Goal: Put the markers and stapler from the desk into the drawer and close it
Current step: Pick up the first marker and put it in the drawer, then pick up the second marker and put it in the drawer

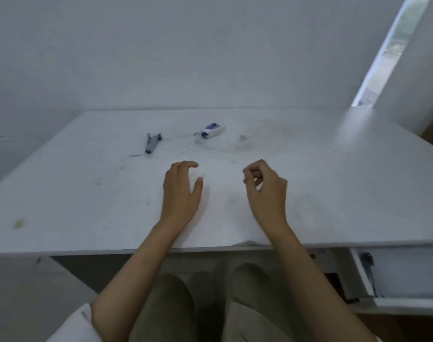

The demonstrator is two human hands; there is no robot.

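Note:
Two grey markers (151, 143) with dark caps lie side by side on the white desk (87, 193), left of centre and far from me. A white and purple stapler (212, 131) lies further right near the back. My left hand (182, 191) hovers over the desk's middle, fingers apart and holding nothing. My right hand (266, 187) is beside it, fingers curled loosely inward with nothing in them. Both hands are well short of the markers and stapler. Under the desk's right front edge a white drawer (405, 275) stands pulled out, with a dark object at its left inner wall.
A white wall stands right behind the desk. A bright window strip (393, 50) runs down at the upper right. My knees (235, 292) are under the desk's front edge. The desk surface has faint smudges.

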